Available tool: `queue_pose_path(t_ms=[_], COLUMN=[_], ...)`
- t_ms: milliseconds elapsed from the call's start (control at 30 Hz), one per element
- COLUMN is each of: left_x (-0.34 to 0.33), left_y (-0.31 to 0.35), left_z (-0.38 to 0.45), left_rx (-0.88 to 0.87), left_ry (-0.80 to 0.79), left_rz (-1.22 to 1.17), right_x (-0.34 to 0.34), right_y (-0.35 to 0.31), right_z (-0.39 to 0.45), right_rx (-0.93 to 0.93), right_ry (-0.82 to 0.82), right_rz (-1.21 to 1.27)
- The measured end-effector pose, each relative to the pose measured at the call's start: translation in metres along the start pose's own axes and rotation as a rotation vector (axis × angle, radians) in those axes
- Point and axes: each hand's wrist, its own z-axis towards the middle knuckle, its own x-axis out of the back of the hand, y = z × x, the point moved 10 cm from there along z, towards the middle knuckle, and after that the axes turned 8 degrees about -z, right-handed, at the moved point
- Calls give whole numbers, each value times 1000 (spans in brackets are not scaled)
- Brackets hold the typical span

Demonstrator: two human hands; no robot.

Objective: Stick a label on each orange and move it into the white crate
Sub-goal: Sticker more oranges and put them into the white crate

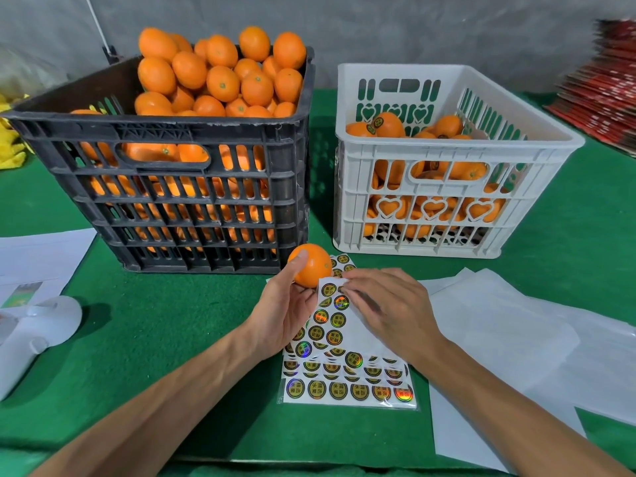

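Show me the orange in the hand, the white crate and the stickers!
orange [311,265], head view, on its bare front skin.
white crate [444,156], head view, on its near rim.
stickers [347,390], head view, on the bottom row of the sheet.

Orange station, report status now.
Left hand grips orange, no label visible on it. Right hand pinches at label sheet. White crate part full, path clear.
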Motion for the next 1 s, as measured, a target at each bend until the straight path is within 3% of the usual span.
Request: queue_pose_path(t_ms=[167, 300, 400, 500, 700, 833, 1000], left_x=[2, 3, -1, -5, -6, -6, -22], left_y=[-1, 5, 10, 6, 9, 18, 30], left_z=[3, 4, 4, 5, 5, 8, 4], left_rx=[-1, -54, -116, -98, -119, -224, -205], left_ry=[10, 30, 8, -50, -127, -14, -64], left_rz=[83, 147, 293, 339, 329, 481, 378], right_x=[-5, 18, -13, -43, -49, -47, -25], right_y=[3, 48, 47, 35, 35, 22, 9], right_z=[7, 21, 27, 24, 15, 22, 47], right_rx=[-8, -521, -804, -926, -1067, -999, -606], right_ry=[-178, 13, -126, -325, -326, -357, -462], right_rz=[161, 642, 951, 977, 991, 1074, 796])
